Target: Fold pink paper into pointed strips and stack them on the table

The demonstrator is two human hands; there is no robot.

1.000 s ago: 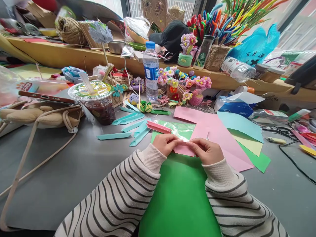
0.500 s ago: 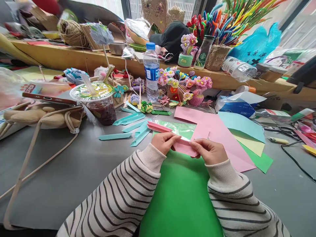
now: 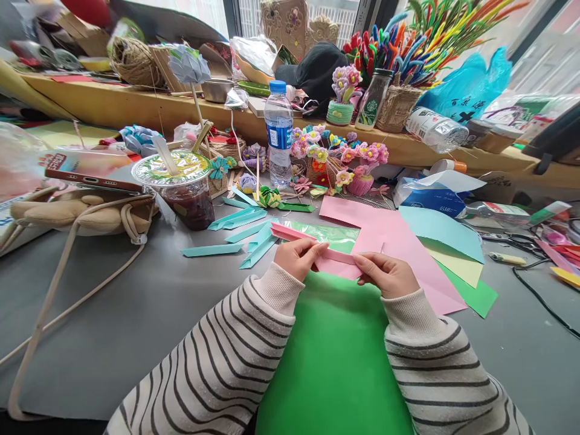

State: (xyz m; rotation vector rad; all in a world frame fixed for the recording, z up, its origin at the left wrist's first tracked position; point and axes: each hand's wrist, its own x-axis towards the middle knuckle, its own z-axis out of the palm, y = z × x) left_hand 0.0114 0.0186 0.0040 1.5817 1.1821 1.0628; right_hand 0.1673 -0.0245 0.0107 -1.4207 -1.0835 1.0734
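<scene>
Head view, nearest first: striped sleeves (image 3: pixel 235 356) reach in over a big green sheet (image 3: pixel 333 362) lying on the grey table (image 3: pixel 113 314). Just above it, the left hand (image 3: pixel 296 258) and right hand (image 3: pixel 387 275) each pinch an end of a folded pink paper strip (image 3: pixel 338 261), fingers clamped on it, the strip held low over the green sheet's far edge. Beyond the hands lies a shiny green film (image 3: pixel 330 235), with a folded pink piece (image 3: pixel 290 232) at its left edge and loose pink paper (image 3: pixel 399 241), pale blue and yellow sheets fanned out to the right. Left of that, teal folded strips (image 3: pixel 242 229) are scattered near a sealed drink cup (image 3: pixel 181 187). Farther back stands a water bottle (image 3: pixel 278 136) beside small paper flowers (image 3: pixel 339 154), and colourful pipe cleaners (image 3: pixel 408 42) rise on the wooden shelf.
</scene>
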